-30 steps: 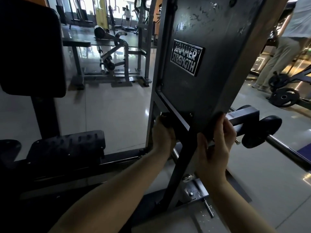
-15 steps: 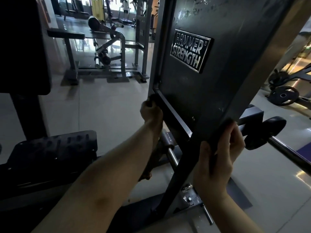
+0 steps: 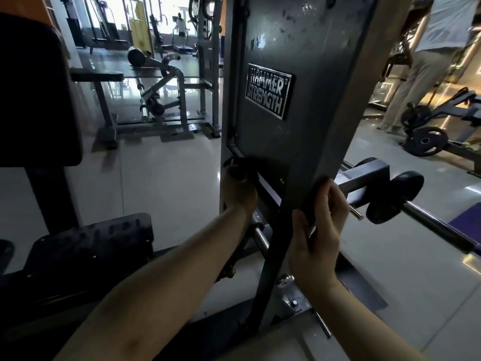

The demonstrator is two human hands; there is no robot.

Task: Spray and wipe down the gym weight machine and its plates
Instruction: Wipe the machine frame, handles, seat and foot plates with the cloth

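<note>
The dark metal panel (image 3: 312, 121) of the weight machine, with a "Hammer Strength" badge (image 3: 268, 91), stands upright in front of me. My left hand (image 3: 238, 191) grips a dark cloth (image 3: 248, 164) and holds it against the left end of the slanted bar at the panel's lower left. My right hand (image 3: 320, 230) is curled round the panel's lower right edge, with something dark under the fingers. A chrome weight peg (image 3: 437, 225) with a black rubber stop (image 3: 395, 199) sticks out to the right. No spray bottle is in view.
A black seat pad (image 3: 88, 243) and back pad (image 3: 33, 95) are at the left. Another machine (image 3: 161, 100) stands behind on the tiled floor. A person (image 3: 421, 61) stands at the far right near a weight plate (image 3: 426, 140).
My left hand has slid the cloth up and to the left along the slanted bar. My right hand has kept its grip on the panel's edge.
</note>
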